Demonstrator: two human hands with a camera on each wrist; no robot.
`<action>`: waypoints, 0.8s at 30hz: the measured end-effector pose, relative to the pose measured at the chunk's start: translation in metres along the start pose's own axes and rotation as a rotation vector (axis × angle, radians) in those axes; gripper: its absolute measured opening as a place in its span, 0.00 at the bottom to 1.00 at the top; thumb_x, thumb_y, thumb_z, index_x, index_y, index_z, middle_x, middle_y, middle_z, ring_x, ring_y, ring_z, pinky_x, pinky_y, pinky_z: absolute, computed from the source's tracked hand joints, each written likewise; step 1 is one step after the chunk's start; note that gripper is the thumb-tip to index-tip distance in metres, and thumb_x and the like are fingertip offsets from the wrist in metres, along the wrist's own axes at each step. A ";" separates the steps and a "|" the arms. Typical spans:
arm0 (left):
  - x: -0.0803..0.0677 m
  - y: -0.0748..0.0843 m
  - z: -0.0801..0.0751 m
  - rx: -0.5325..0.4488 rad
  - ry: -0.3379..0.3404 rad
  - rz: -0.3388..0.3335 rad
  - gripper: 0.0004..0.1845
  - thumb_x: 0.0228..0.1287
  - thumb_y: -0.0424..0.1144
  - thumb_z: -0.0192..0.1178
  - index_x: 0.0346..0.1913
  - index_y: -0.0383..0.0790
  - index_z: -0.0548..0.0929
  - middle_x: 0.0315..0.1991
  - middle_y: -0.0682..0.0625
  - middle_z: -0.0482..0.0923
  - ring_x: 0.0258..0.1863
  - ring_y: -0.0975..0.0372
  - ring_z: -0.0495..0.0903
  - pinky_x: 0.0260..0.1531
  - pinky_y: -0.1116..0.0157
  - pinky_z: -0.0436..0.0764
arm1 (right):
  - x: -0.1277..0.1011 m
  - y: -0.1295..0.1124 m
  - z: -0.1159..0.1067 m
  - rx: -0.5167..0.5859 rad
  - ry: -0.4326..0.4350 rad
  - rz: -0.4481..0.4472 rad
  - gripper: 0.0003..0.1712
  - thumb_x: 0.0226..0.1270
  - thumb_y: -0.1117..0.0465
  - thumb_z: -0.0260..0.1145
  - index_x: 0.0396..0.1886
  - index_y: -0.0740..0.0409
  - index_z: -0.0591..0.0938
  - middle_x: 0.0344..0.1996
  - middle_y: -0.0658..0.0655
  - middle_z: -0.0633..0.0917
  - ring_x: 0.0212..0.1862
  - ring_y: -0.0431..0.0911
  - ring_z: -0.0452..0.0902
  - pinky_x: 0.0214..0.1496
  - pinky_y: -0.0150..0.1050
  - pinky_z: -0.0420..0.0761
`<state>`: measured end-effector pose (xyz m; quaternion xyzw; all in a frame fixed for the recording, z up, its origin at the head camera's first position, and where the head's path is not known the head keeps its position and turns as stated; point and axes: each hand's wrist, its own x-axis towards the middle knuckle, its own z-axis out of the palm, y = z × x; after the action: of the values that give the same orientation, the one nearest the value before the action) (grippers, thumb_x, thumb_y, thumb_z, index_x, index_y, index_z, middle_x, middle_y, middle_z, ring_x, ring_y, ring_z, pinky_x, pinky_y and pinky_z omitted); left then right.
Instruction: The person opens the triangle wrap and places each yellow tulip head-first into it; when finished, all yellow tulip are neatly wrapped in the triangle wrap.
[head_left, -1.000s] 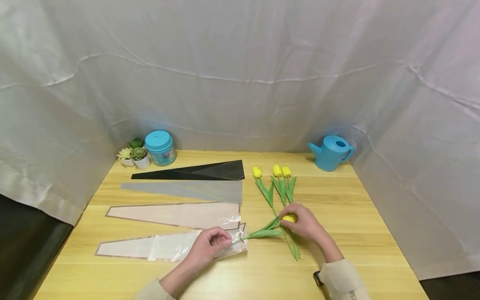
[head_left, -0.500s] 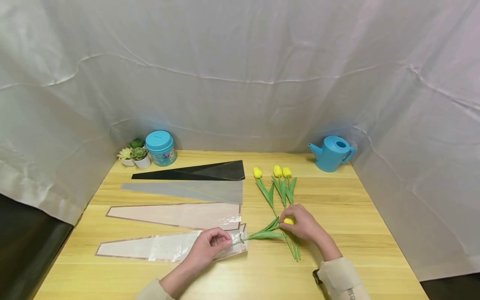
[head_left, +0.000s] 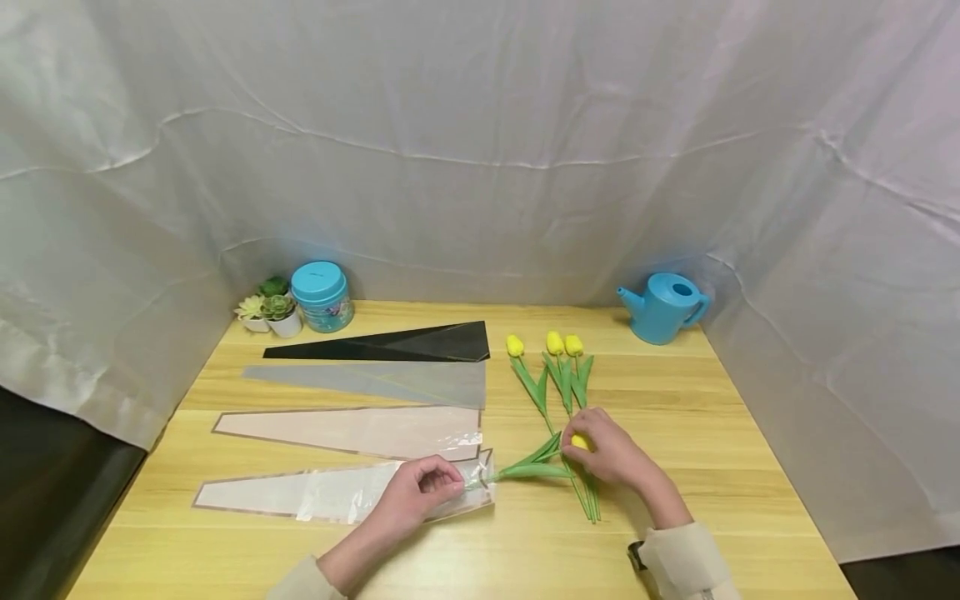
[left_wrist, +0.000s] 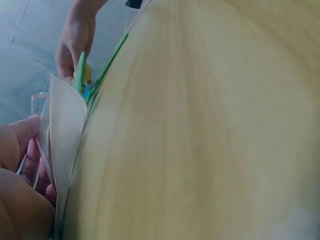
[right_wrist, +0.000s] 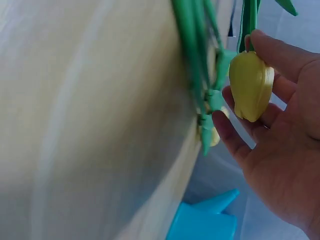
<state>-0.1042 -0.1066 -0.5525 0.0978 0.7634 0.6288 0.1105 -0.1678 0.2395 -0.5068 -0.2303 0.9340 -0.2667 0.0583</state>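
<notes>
A yellow artificial tulip point(right_wrist: 250, 85) lies sideways, its green leaves point(head_left: 536, 470) over the mouth of a clear-fronted flower sleeve point(head_left: 330, 497) and its stem inside. My right hand point(head_left: 606, 450) pinches the tulip just below the bloom, thumb and fingers around it in the right wrist view. At the sleeve's wide end my left hand point(head_left: 420, 493) pinches the film near the mouth; in the left wrist view the thumb presses on its edge and the white back panel point(left_wrist: 67, 120) bows away. Three other yellow tulips point(head_left: 555, 343) lie with stems crossing under the right hand.
Behind the worked sleeve lie a pinkish sleeve point(head_left: 345, 427), a grey sleeve point(head_left: 420, 382) and a black sleeve point(head_left: 420, 343). Small potted succulents point(head_left: 277, 308) and a blue-lidded jar point(head_left: 321, 296) stand back left; a blue watering can point(head_left: 662, 308) stands back right. A grey curtain point(head_left: 480, 150) encloses the table.
My right hand and the tulip have shifted very slightly to the right. The left hand has kept its place on the sleeve.
</notes>
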 end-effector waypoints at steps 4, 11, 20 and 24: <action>-0.001 0.001 -0.002 -0.013 0.000 0.004 0.07 0.63 0.38 0.73 0.40 0.40 0.88 0.31 0.53 0.79 0.27 0.68 0.72 0.30 0.73 0.72 | -0.004 -0.007 -0.006 -0.011 0.020 -0.012 0.08 0.72 0.62 0.70 0.33 0.45 0.81 0.42 0.46 0.82 0.56 0.52 0.79 0.65 0.60 0.77; -0.003 0.003 -0.001 -0.033 -0.002 0.014 0.07 0.63 0.38 0.73 0.40 0.40 0.87 0.31 0.52 0.78 0.27 0.68 0.71 0.29 0.73 0.72 | -0.012 -0.016 -0.014 -0.004 0.026 0.009 0.07 0.73 0.61 0.69 0.34 0.45 0.81 0.39 0.44 0.81 0.49 0.45 0.80 0.57 0.54 0.81; -0.005 0.005 -0.001 -0.011 0.002 0.028 0.07 0.64 0.39 0.72 0.40 0.41 0.88 0.31 0.52 0.78 0.27 0.68 0.71 0.30 0.72 0.72 | -0.016 -0.027 -0.013 0.018 0.047 0.007 0.06 0.73 0.62 0.68 0.36 0.47 0.81 0.39 0.45 0.82 0.46 0.43 0.79 0.53 0.50 0.82; -0.004 0.006 0.001 0.004 -0.004 0.055 0.06 0.66 0.39 0.71 0.40 0.42 0.88 0.31 0.52 0.79 0.27 0.69 0.71 0.29 0.73 0.72 | -0.015 -0.034 -0.008 0.028 0.052 0.010 0.07 0.74 0.63 0.67 0.35 0.47 0.81 0.40 0.46 0.82 0.46 0.43 0.79 0.53 0.49 0.82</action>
<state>-0.1000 -0.1061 -0.5465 0.1203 0.7614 0.6299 0.0947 -0.1430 0.2248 -0.4825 -0.2177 0.9326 -0.2853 0.0388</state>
